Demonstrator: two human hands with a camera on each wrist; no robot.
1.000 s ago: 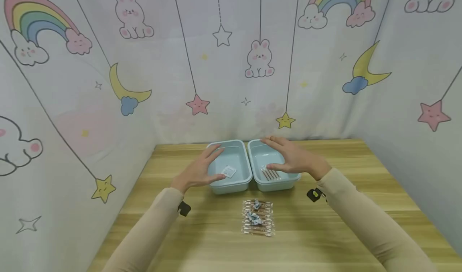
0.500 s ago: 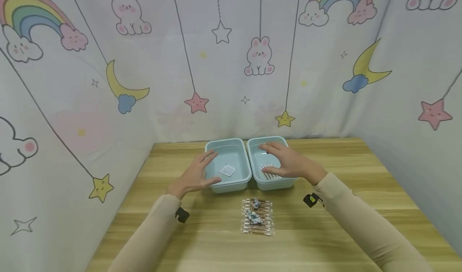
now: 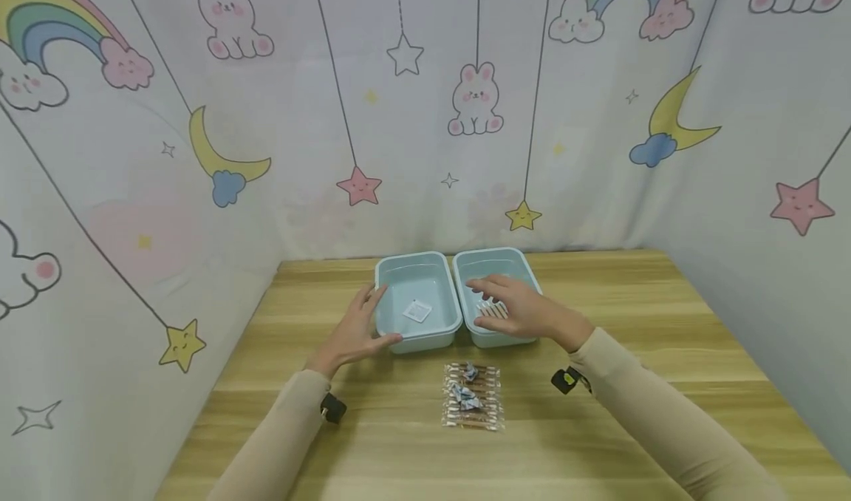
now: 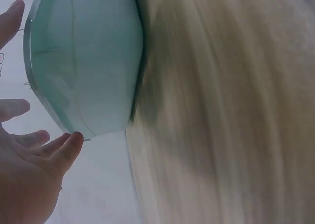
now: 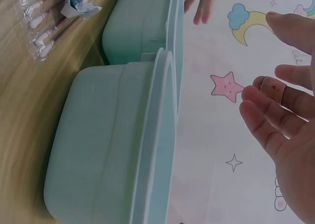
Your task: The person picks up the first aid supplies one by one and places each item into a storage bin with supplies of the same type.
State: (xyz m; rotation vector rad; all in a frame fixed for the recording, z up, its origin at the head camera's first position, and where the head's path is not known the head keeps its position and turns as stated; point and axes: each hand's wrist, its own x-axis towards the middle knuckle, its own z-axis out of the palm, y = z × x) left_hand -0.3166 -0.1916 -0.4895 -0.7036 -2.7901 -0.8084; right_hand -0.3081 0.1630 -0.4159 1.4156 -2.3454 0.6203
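Note:
Two light blue plastic bins stand side by side at the back of the wooden table. My left hand (image 3: 352,331), fingers spread, is at the left side of the left bin (image 3: 419,283), fingertips near its rim; the left wrist view shows the fingers (image 4: 66,152) beside the bin wall. A small white square packet (image 3: 417,310) lies in that bin. Over the right bin (image 3: 488,264) hovers my right hand (image 3: 525,310), fingers relaxed and apart, holding nothing. Several cotton swabs (image 3: 493,309) lie in this bin, partly behind the hand. An adhesive bandage (image 5: 273,90) wraps one right finger.
In front of the bins, a row of swabs in clear wrapping (image 3: 475,417) lies on the table (image 3: 372,442), with crumpled blue-and-white wrappers (image 3: 465,396) on top. A curtain with cartoon prints (image 3: 425,220) hangs close behind the bins and along both sides.
Both hands have come down, the left one a little outward along its bin, the right one leftward over its bin. The view has tilted slightly. The bins' contents look unchanged.

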